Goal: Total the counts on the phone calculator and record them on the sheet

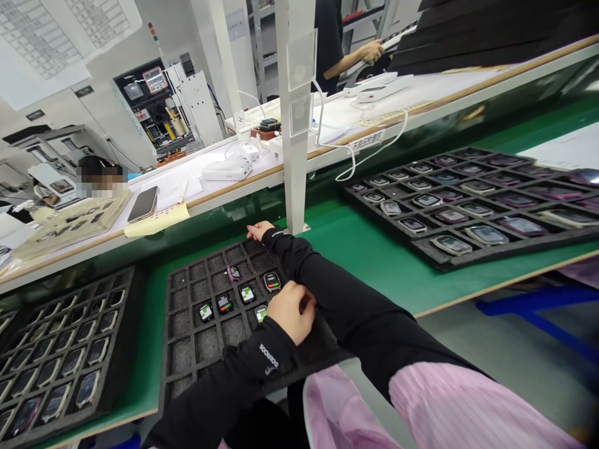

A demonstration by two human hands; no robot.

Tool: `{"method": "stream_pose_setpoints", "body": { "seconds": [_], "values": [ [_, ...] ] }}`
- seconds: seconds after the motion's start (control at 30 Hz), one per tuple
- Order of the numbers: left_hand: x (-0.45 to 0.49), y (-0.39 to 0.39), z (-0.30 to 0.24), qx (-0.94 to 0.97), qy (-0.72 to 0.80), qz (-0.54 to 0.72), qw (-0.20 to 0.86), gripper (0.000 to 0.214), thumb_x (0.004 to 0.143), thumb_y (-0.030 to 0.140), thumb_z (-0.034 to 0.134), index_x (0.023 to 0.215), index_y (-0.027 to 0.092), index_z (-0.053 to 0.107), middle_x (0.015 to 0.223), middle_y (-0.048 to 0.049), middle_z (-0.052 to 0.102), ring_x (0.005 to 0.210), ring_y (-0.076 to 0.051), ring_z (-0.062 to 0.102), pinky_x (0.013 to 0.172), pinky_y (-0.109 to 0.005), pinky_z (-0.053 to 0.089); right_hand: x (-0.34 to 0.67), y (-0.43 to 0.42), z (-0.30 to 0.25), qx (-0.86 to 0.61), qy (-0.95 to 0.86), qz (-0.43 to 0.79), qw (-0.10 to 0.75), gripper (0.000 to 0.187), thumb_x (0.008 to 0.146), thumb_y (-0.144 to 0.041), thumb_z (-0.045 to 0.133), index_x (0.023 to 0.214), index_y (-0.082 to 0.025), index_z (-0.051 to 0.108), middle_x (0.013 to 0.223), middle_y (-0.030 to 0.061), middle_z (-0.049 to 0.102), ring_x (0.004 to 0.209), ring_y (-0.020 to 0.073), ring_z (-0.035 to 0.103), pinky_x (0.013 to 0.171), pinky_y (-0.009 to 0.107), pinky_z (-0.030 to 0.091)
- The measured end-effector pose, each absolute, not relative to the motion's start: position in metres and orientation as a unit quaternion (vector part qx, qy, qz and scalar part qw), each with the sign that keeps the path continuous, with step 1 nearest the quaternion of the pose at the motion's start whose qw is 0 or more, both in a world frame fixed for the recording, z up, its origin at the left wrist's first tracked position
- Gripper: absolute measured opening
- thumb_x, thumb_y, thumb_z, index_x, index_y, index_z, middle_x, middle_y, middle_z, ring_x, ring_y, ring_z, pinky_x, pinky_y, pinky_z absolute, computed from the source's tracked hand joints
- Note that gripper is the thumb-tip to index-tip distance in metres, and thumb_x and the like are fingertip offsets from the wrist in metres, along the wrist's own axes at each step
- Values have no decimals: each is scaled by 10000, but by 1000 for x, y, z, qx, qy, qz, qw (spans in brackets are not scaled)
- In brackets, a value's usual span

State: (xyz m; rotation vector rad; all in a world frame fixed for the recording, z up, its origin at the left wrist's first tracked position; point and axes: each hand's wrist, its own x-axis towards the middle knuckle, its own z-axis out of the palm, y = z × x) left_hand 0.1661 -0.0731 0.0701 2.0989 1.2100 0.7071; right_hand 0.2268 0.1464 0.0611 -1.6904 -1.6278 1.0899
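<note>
A black foam tray (180,312) with square compartments lies before me, and several smartwatches with lit screens sit in it, among them a purple one (233,272) and a black one (248,294). Over the tray's right part is my left hand (291,313), its fingers curled beside a lit watch (261,313); what they hold, if anything, is hidden. My right hand (260,231) reaches across to the tray's far edge, fingers drawn together there. Whether it grips the rim or a small item cannot be made out.
Foam trays full of watches stand left (124,337) and right (435,259) on the green bench (327,218). A white post (294,156) rises behind my right hand. On the shelf lie a phone (143,204), white boxes (228,169) and cables. Other people are beyond.
</note>
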Motion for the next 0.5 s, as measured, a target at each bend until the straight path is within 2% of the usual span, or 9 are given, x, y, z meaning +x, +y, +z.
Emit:
{"method": "stream_pose_setpoints", "body": {
  "seconds": [0.1,0.2,0.27,0.37,0.47,0.5],
  "values": [
    [169,-78,66,783,448,261,344,31,791,194,525,777,194,553,833,-21,557,750,-149,548,738,-295,464,230,152,71,-628,-584,402,321,344,941,-420,463,1014,-135,642,941,50,662,739,120,619,688,274,519],
    [172,-78,64,755,440,251,416,252,928,315,345,806,187,524,757,-22,571,703,-134,582,646,-264,486,230,155,75,-625,-566,398,361,432,955,-424,392,916,-132,706,783,35,685,525,63,544,565,191,451],
    [174,-76,63,738,426,224,472,362,957,395,256,790,183,497,648,-7,566,606,-128,597,527,-235,471,229,156,75,-621,-559,399,377,431,943,-417,409,876,-132,726,709,25,683,443,48,487,512,180,416],
    [176,-79,67,719,418,194,520,385,938,459,303,722,183,464,536,16,540,494,-118,570,443,-213,426,227,155,73,-617,-555,401,388,415,929,-397,435,837,-128,738,629,14,665,393,47,439,481,185,395],
    [172,-96,80,714,433,216,506,400,909,449,403,628,176,480,550,17,529,514,-91,526,505,-209,417,229,155,71,-619,-555,397,389,400,924,-374,442,820,-134,744,594,2,651,391,52,430,491,190,396],
    [171,-103,87,722,434,231,486,393,876,434,488,582,173,491,557,17,524,542,-88,510,537,-210,409,230,155,71,-621,-555,394,388,395,922,-371,447,812,-136,745,588,1,649,400,55,438,502,191,399]
  ]
}}
